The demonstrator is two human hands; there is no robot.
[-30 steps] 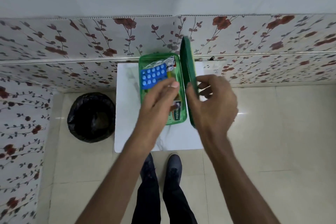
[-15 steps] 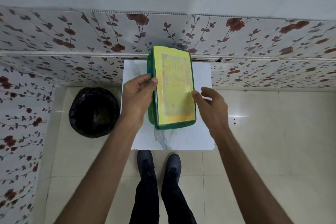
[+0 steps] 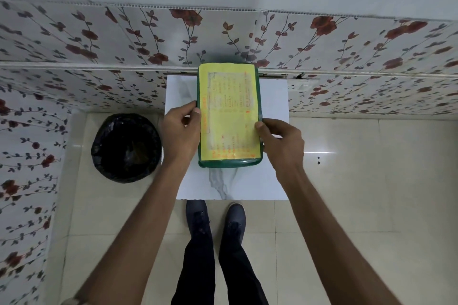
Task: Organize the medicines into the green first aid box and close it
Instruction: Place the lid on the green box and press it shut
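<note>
The green first aid box (image 3: 229,163) lies flat on the small white table (image 3: 272,176) with its lid down. A yellow printed label covers the lid. My left hand (image 3: 181,131) grips the box's left edge, thumb on the lid. My right hand (image 3: 280,142) holds the right edge by the clasp, thumb pressing on the lid. The medicines are hidden inside.
A black-lined waste bin (image 3: 126,147) stands on the floor left of the table. Floral wall panels run behind the table and along the left. My own legs and dark shoes (image 3: 215,220) stand at the table's front edge on beige tiles.
The lid stood upright a second ago with the medicines showing; it has swung down over the box. Both hands have moved onto the box's sides.
</note>
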